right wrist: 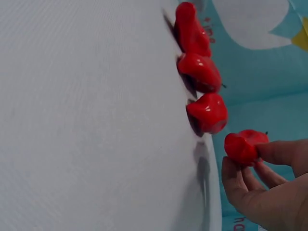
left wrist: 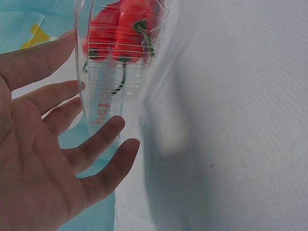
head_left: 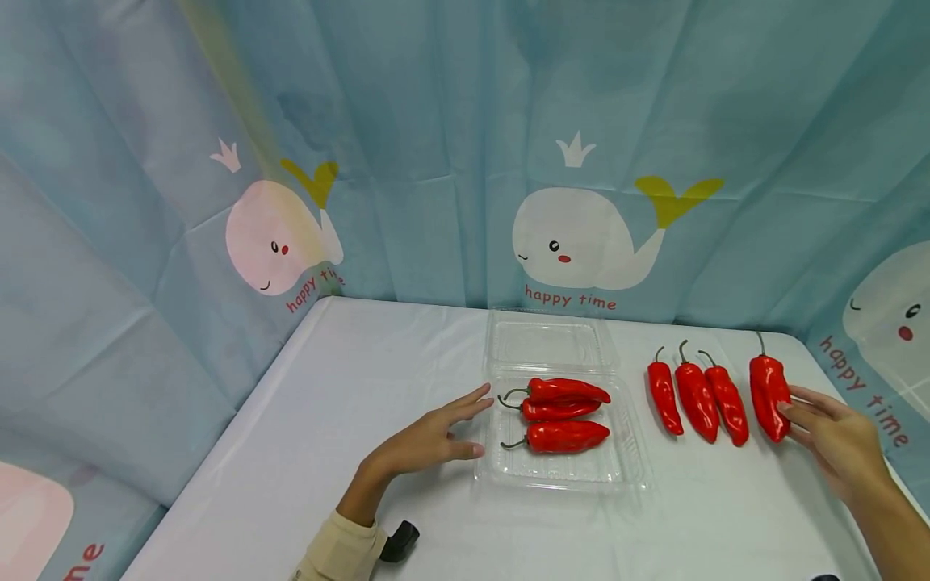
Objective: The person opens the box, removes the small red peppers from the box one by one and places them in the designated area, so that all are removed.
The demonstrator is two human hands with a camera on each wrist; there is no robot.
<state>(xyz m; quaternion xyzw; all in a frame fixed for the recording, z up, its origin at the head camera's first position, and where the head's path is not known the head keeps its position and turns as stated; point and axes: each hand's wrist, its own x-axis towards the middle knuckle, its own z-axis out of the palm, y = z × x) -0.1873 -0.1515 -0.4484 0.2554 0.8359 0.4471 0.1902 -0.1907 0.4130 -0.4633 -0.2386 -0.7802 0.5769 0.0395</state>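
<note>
At the right, my right hand pinches a red pepper between thumb and fingers. The right wrist view shows this pepper raised off the table, its shadow apart from it. Three more red peppers lie side by side to its left, stems pointing away. A clear plastic clamshell box lies with its lid folded back, and three red peppers rest in its base, stems to the left. My left hand, fingers spread and holding nothing, is at the box's left edge; whether it touches is unclear.
A white cloth covers the table. Blue curtains with whale prints hang behind it and along both sides. A black wrist device is on the left forearm, next to a beige sleeve.
</note>
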